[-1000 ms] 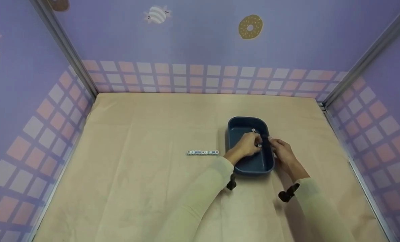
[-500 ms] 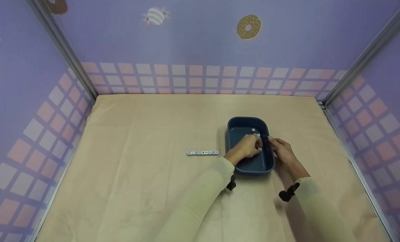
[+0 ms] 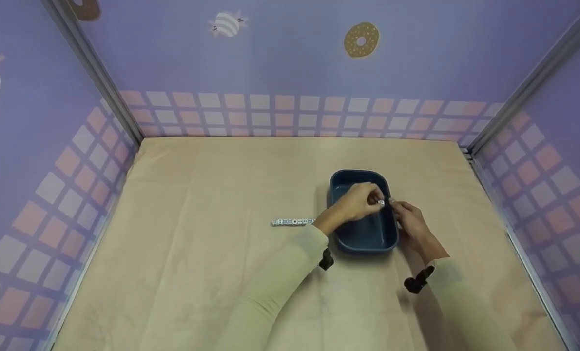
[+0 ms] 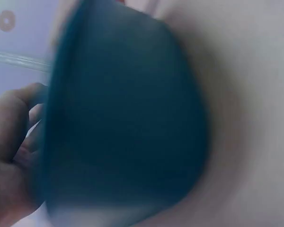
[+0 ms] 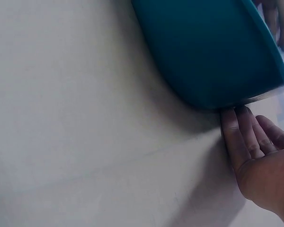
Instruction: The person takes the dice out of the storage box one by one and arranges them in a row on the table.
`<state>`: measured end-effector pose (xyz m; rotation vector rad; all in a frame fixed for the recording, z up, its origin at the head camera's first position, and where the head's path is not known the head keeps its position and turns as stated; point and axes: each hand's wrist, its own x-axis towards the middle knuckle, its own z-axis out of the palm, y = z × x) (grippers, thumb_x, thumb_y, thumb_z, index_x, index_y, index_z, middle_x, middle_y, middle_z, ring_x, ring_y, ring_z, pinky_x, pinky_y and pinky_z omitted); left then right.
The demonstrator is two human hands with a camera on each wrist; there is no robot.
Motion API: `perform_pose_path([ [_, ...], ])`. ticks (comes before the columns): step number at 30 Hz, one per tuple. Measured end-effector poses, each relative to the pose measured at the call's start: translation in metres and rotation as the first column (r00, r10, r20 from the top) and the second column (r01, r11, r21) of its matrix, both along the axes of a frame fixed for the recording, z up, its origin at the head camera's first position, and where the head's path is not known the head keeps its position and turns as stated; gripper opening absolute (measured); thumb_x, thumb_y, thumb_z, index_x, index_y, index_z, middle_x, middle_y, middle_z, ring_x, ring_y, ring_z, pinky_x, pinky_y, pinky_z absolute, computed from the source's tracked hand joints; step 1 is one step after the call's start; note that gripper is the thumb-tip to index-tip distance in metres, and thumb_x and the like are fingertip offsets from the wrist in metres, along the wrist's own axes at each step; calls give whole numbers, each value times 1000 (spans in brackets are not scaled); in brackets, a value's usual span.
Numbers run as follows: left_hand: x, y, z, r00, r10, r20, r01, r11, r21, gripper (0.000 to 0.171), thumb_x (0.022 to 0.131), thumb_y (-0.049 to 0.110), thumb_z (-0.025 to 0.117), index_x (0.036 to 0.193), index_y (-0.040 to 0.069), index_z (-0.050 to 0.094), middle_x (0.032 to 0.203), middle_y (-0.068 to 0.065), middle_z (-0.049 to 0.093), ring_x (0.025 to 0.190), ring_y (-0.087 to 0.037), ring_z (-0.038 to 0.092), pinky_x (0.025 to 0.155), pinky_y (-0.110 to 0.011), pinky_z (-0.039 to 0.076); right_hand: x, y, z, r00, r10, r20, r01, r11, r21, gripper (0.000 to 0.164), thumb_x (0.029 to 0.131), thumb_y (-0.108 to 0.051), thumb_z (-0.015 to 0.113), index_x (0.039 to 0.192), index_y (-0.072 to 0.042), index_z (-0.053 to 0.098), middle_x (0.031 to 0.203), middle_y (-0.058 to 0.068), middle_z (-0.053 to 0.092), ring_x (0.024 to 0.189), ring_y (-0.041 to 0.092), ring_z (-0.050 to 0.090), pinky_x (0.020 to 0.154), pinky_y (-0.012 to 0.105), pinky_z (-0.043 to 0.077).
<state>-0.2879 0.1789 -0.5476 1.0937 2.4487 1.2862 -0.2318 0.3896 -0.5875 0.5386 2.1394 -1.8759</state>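
Observation:
A dark blue rectangular bin (image 3: 368,250) stands right of centre on the cloth-covered table. My left hand (image 3: 357,204) is over it, pinching a small white die (image 3: 381,202) between thumb and fingertips. Its fingers partly hide the bin's inside. At the bin's right side my right hand (image 3: 413,223) holds the wall near the rim, its fingers (image 5: 236,135) against the outside in the right wrist view. Left of the bin lies a straight row of small white dice (image 3: 292,222), its right end overlapped by my left wrist. In the left wrist view the bin (image 4: 128,113) is blurred and fills the middle.
Beige cloth (image 3: 197,253) covers the table, with light creases. A purple back wall (image 3: 290,58) with a checked border and side walls enclose it on three sides. Black wrist cameras (image 3: 419,280) sit on both sleeves.
My left hand has risen from the bin's floor and shifted slightly up and left, with a die now showing at its fingertips. My right hand and the bin stay in place.

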Motion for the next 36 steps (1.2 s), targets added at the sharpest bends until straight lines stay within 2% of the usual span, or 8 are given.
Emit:
perform_pose_path([
  [3, 1, -20, 15, 999, -26, -30, 27, 999, 30, 14, 101, 12, 74, 111, 4, 70, 107, -3, 68, 94, -9, 66, 83, -14, 52, 0, -1, 0, 1000, 0, -6, 0, 1000, 13, 74, 106, -58, 56, 155, -4, 47, 145, 14, 56, 127, 21, 56, 114, 43, 40],
  [5, 2, -37, 21, 998, -35, -45, 38, 998, 57, 15, 100, 11, 75, 111, 3, 70, 107, -5, 68, 95, -14, 68, 85, -20, 56, 0, -1, -1, 1000, -9, -11, 10, 999, 33, 76, 105, -59, 57, 156, -4, 46, 144, 15, 57, 126, 21, 56, 115, 44, 39],
  [9, 1, -72, 24, 997, -33, -70, 39, 995, 96, 15, 100, 11, 74, 111, 3, 68, 109, -7, 67, 98, -24, 69, 89, -33, 58, -1, -1, -2, 999, -32, -7, 32, 998, 57, 76, 104, -59, 59, 155, -4, 47, 141, 13, 57, 123, 20, 55, 116, 45, 38],
  [13, -1, -107, 20, 997, 6, -71, 2, 994, 107, 14, 101, 13, 73, 112, 5, 68, 109, -6, 66, 100, -24, 67, 89, -35, 57, -1, -2, -2, 999, -38, 0, 38, 998, 46, 74, 105, -58, 59, 155, -5, 47, 145, 14, 55, 129, 23, 53, 119, 47, 37],
  [19, -4, -155, 14, 996, 77, -46, -73, 994, 86, 15, 102, 16, 73, 113, 8, 69, 109, -2, 68, 98, -13, 65, 88, -29, 56, -1, -1, -5, 999, -32, 8, 31, 998, 49, 77, 105, -58, 57, 158, -4, 43, 153, 18, 50, 141, 30, 47, 124, 50, 32],
  [27, -1, -209, 5, 989, 144, -13, -144, 989, 22, 15, 101, 14, 73, 114, 6, 68, 109, -4, 69, 100, -19, 65, 90, -36, 56, 2, 0, -7, 1000, -30, 2, 30, 999, 43, 79, 104, -61, 59, 156, -4, 45, 153, 18, 51, 141, 29, 48, 122, 49, 34],
  [36, 8, -262, -21, 975, 220, -13, -220, 973, -70, 12, 102, 15, 73, 111, 8, 72, 109, -4, 68, 102, -21, 65, 89, -38, 56, 1, -1, -4, 1000, 3, -24, -1, 997, 83, 81, 103, -64, 57, 157, -4, 45, 153, 19, 50, 145, 35, 46, 125, 50, 29],
])
